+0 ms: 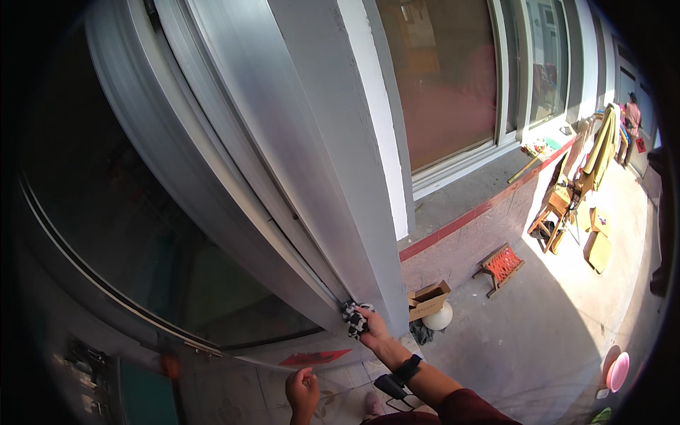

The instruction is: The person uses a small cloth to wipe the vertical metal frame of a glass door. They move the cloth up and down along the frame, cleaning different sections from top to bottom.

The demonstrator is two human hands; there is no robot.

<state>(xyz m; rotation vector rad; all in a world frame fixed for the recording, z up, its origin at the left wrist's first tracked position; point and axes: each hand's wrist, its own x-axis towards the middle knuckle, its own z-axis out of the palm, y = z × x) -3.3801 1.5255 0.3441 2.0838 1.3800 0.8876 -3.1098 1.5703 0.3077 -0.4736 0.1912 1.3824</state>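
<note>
My right hand (374, 328) grips a bunched black-and-white checked cloth (355, 319). The cloth presses on the lower part of a silver metal door frame (297, 212), by its long groove. Below and to the left, my left hand (303, 394) is loosely curled, with nothing seen in it. A red paper decoration (316, 357) lies on the lower door panel, just above that hand. Dark door glass (212, 297) fills the space left of the frame.
Right of the frame are an open cardboard box (429, 302), a white round object (438, 316) and a folding stool (502, 265). A window sill (467, 207) juts from the wall. Farther off are wooden chairs (558, 212), a pink basin (618, 372) and a person (632, 119).
</note>
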